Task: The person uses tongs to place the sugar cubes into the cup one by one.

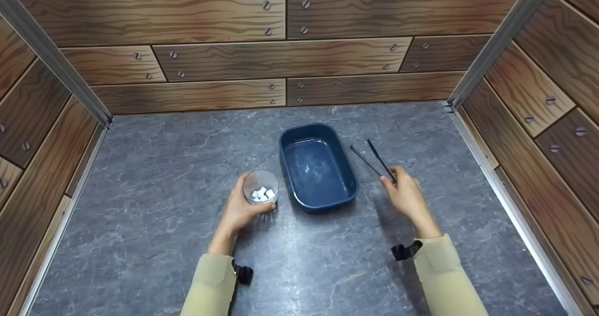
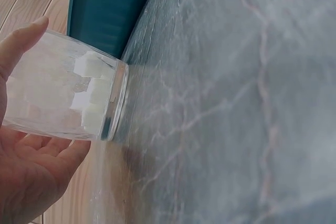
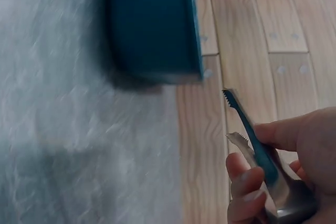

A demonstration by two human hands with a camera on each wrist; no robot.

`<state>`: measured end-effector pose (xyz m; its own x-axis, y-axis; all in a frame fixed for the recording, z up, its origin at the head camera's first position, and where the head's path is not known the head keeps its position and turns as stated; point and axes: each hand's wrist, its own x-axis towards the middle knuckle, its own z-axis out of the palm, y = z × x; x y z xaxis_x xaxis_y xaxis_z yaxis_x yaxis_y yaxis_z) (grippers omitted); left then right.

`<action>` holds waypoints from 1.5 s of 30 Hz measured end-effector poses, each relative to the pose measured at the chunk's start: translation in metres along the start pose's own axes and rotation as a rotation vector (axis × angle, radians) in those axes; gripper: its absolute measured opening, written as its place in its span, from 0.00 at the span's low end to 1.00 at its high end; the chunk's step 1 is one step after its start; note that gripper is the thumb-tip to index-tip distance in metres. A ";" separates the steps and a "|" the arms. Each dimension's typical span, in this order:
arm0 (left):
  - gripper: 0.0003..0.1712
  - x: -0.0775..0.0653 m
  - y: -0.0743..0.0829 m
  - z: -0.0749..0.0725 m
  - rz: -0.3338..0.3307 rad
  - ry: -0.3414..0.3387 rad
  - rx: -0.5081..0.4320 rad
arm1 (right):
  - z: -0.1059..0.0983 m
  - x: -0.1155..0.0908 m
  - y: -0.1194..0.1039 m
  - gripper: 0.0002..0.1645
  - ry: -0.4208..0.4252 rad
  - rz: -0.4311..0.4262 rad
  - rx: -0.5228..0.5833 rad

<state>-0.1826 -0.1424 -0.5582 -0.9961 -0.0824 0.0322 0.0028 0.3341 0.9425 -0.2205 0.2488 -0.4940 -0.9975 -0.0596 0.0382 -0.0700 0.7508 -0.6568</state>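
My left hand (image 1: 239, 209) grips a clear glass (image 1: 253, 182) between thumb and fingers, left of the blue basin. Several white cubes (image 1: 263, 194) lie at the bottom of the glass. In the left wrist view the glass (image 2: 52, 87) stands with its base right at the tabletop. My right hand (image 1: 406, 194) holds metal tongs (image 1: 383, 165) to the right of the basin, their toothed tips spread apart and pointing away from me. In the right wrist view, thumb and fingers wrap the tongs (image 3: 268, 169), with nothing between the tips.
A deep blue rectangular basin (image 1: 318, 202) sits between the hands on the grey marbled table (image 1: 164, 222). Wood-patterned panels (image 1: 224, 16) wall the back and both sides, with metal rails (image 1: 510, 213) along the edges.
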 end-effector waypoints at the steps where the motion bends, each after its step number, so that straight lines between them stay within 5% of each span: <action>1: 0.59 0.000 0.000 0.000 -0.001 0.001 0.000 | 0.001 0.001 0.003 0.25 -0.003 0.010 -0.005; 12: 0.59 -0.001 0.000 0.000 0.012 0.008 0.008 | 0.008 0.012 0.034 0.25 -0.019 0.098 -0.094; 19: 0.59 -0.001 0.001 -0.001 0.005 0.011 0.023 | 0.013 0.014 0.044 0.26 0.006 0.075 -0.110; 45: 0.60 0.000 -0.001 0.000 0.030 0.008 -0.009 | 0.015 0.018 0.055 0.16 -0.110 0.177 -0.201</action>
<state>-0.1830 -0.1426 -0.5591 -0.9949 -0.0796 0.0627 0.0333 0.3281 0.9441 -0.2420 0.2794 -0.5408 -0.9881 0.0214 -0.1525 0.0935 0.8704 -0.4834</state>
